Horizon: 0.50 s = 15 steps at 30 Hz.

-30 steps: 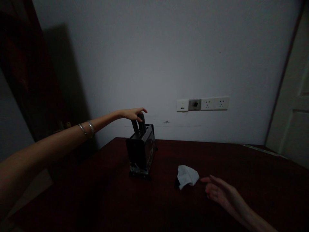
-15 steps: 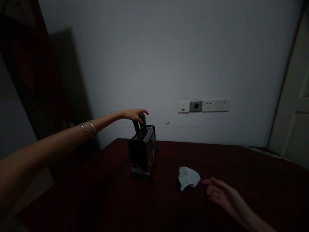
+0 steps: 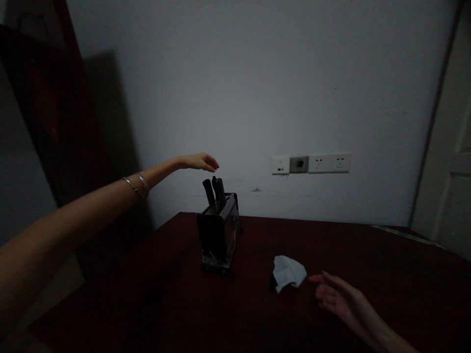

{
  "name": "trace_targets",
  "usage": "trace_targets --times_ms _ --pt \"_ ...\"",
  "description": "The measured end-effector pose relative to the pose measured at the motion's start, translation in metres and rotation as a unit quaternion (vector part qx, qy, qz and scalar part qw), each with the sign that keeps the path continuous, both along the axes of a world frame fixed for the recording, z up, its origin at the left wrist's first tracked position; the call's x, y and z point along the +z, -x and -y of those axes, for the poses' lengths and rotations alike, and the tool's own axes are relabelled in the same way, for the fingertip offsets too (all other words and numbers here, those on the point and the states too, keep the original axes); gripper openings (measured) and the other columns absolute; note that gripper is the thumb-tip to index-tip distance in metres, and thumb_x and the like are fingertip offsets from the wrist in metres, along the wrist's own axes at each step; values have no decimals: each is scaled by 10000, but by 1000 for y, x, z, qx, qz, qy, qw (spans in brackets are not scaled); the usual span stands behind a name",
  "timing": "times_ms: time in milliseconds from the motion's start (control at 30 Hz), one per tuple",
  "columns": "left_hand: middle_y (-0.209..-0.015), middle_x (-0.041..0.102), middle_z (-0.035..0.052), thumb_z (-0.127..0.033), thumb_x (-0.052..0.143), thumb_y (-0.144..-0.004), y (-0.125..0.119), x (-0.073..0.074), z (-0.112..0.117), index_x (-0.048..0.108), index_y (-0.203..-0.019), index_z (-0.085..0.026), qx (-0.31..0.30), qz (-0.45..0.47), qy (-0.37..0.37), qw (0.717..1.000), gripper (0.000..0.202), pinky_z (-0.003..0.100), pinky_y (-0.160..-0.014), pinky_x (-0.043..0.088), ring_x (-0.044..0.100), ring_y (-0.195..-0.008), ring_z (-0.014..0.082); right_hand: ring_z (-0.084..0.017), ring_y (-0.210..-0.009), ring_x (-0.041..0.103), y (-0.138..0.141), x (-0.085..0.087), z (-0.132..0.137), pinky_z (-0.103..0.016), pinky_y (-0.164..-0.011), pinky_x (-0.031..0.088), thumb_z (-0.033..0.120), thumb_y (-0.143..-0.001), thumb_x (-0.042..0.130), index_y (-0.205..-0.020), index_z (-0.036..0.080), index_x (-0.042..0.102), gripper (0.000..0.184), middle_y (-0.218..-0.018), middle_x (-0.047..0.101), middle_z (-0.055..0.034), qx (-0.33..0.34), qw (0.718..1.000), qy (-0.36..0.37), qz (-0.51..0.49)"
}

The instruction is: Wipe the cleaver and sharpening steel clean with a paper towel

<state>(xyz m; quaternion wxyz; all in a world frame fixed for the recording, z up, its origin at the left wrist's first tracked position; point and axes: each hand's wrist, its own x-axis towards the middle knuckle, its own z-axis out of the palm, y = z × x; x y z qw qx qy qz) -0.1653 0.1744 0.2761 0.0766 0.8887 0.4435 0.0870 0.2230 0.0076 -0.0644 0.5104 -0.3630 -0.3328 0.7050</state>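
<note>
A dark knife block [image 3: 218, 235] stands on the dark red table [image 3: 176, 304], with black knife handles [image 3: 215, 191] sticking out of its top. My left hand [image 3: 197, 161] hovers above the handles, fingers loosely extended, touching nothing. My right hand [image 3: 336, 296] rests low over the table, palm up and fingers apart, holding nothing. A crumpled white cloth [image 3: 289, 272] lies just left of its fingertips.
A row of white wall sockets and a switch [image 3: 311, 163] sits on the grey wall behind the table. A dark wooden door [image 3: 40, 108] stands at the left and a pale door [image 3: 454, 147] at the right. The room is dim.
My left hand has let go of the knife handles and risen above them. The right hand has barely moved.
</note>
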Motion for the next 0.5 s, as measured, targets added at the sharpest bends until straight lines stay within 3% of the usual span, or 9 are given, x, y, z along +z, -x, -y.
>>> trace_targets --times_ms 200,500 --pt "-1097 612 124 -290 612 -646 5 -11 -14 552 -1130 -107 -14 -39 69 997 521 281 -778 412 554 -945 195 -144 -596 586 0 2 0 -245 -596 459 387 -707 652 -796 113 702 293 -613 650 -60 0 1000 6 -1" --pt "-941 649 62 -266 616 -605 -5 -37 -24 611 -1048 -155 -33 -74 94 992 456 263 -688 420 553 -806 168 -147 -580 582 2 3 1 -254 -586 461 388 -690 662 -784 113 691 292 -600 640 -61 -9 1000 5 4"
